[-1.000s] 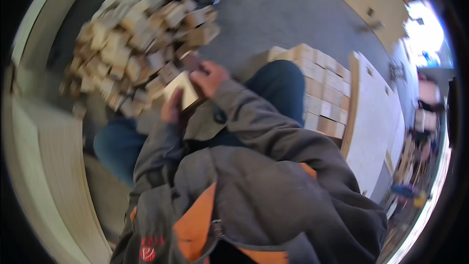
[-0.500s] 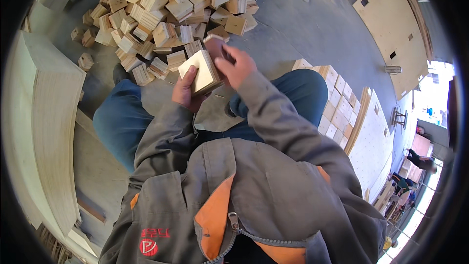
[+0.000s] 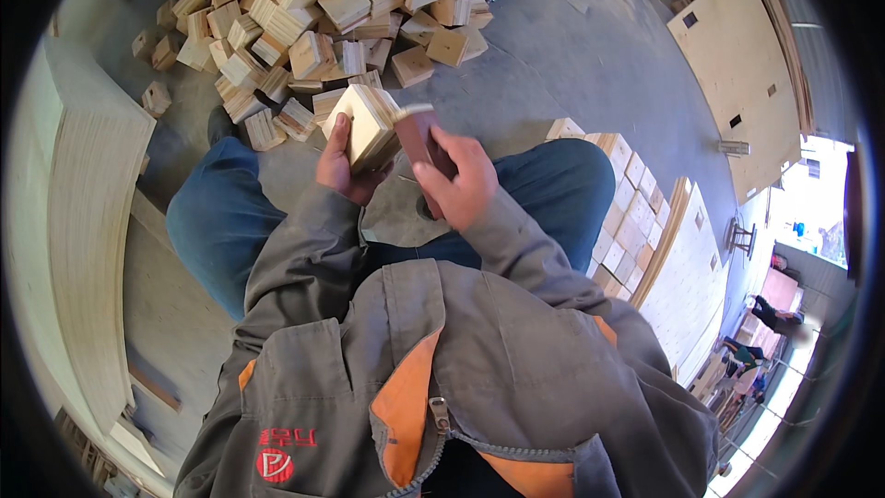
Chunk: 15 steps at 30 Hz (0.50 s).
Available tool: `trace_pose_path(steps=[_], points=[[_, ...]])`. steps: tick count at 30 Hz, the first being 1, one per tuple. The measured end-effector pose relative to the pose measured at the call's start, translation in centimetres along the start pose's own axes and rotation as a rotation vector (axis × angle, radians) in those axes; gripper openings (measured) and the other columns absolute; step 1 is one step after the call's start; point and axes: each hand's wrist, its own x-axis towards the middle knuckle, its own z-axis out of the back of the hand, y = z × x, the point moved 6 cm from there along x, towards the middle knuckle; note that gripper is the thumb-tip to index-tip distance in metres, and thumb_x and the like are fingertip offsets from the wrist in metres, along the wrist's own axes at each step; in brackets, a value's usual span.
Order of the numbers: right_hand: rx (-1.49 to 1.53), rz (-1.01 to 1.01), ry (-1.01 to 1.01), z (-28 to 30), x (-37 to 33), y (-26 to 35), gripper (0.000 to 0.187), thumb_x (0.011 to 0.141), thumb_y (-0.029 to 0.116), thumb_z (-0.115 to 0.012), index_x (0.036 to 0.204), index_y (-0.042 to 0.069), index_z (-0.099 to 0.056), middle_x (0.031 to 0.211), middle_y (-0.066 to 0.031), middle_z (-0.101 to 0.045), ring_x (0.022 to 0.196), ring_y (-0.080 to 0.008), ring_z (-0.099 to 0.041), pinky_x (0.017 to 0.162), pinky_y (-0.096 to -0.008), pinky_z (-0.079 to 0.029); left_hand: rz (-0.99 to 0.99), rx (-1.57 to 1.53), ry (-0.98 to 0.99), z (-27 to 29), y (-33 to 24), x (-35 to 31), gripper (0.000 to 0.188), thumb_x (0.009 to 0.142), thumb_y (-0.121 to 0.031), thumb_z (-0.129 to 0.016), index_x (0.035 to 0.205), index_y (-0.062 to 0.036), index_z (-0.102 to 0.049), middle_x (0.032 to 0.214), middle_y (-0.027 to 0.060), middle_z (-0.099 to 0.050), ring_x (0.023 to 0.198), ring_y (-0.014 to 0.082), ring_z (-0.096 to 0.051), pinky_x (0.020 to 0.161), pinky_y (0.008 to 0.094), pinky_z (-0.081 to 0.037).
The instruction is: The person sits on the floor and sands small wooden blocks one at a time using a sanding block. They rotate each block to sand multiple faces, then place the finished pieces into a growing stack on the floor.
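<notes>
My left hand [image 3: 347, 164] is closed around a square plywood block [image 3: 365, 124], its thumb on the pale face and its layered edge turned to the right. In my right hand [image 3: 464, 177] is a sanding block [image 3: 427, 149] with a reddish-brown face, gripped between thumb and fingers. The upper end of the sanding block is against or very close to the right edge of the plywood block; I cannot tell whether they touch. Both hands are above the floor between my bent knees.
A loose heap of similar wooden blocks [image 3: 313, 23] lies on the floor ahead. Beside my right knee stand neat rows of blocks [image 3: 633, 207] and a stack of boards [image 3: 687, 267]. Stacked sheets [image 3: 92, 221] rise on the left. A person [image 3: 779, 315] is far off at right.
My right hand has drawn the sanding block down and toward me along the plywood block's edge. My left hand has shifted slightly left, with the plywood block tilted a little.
</notes>
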Motion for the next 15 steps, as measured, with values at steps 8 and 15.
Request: trace_pose_path(steps=[8, 15], points=[[0.157, -0.218, 0.016, -1.2, 8.9, -6.3, 0.063, 0.086, 0.036, -0.072, 0.134, -0.003, -0.058, 0.121, -0.0262, -0.065, 0.112, -0.0369, -0.064, 0.097, -0.0416, -0.050, 0.055, 0.073, 0.134, -2.5, 1.7, -1.1, 0.058, 0.097, -0.056, -0.058, 0.139, -0.0172, -0.051, 0.128, 0.0060, -0.063, 0.112, 0.0277, -0.061, 0.092, 0.0460, -0.048], [0.062, -0.134, 0.102, 1.1, -0.8, -1.8, 0.062, 0.087, 0.029, -0.074, 0.136, -0.005, -0.056, 0.121, -0.0266, -0.062, 0.112, -0.0370, -0.062, 0.100, -0.0418, -0.048, 0.018, 0.039, 0.051, -1.2, 0.5, -1.0, 0.060, 0.097, -0.060, -0.055, 0.140, -0.0183, -0.051, 0.126, 0.0050, -0.064, 0.109, 0.0272, -0.061, 0.090, 0.0436, -0.047]])
